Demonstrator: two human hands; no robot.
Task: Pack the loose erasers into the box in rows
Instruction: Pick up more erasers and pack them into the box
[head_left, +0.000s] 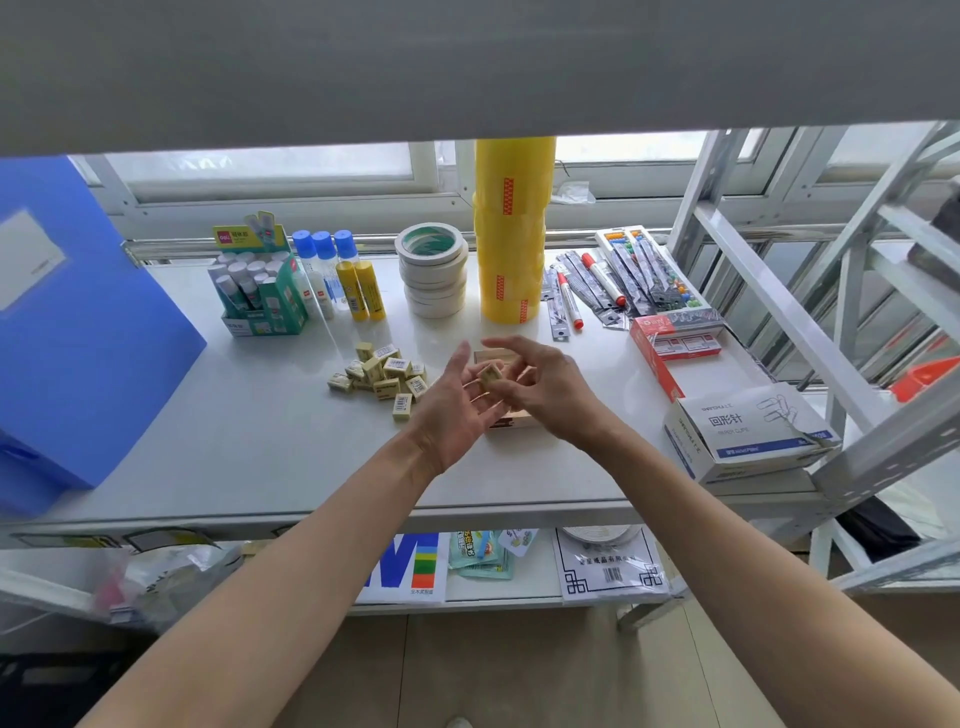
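A pile of several pale yellow erasers (383, 378) with barcode labels lies on the white shelf top (260, 441), left of my hands. The small brown box (496, 358) sits under my hands and is mostly hidden by them. Above the box, one eraser (490, 375) is pinched between the fingers of both hands. My left hand (457, 410) is palm up with its fingertips on the eraser. From the right, my right hand (545, 389) reaches in with thumb and fingers around it. Which hand bears the eraser I cannot tell.
At the back stand a green glue-stick box (260, 301), blue-capped bottles (324, 270), stacked masking tape (434, 278) and a tall yellow tape stack (511, 234). Pens (602, 286), a red box (675, 343) and a paper-clip box (743, 436) lie right. A blue folder (78, 332) stands left.
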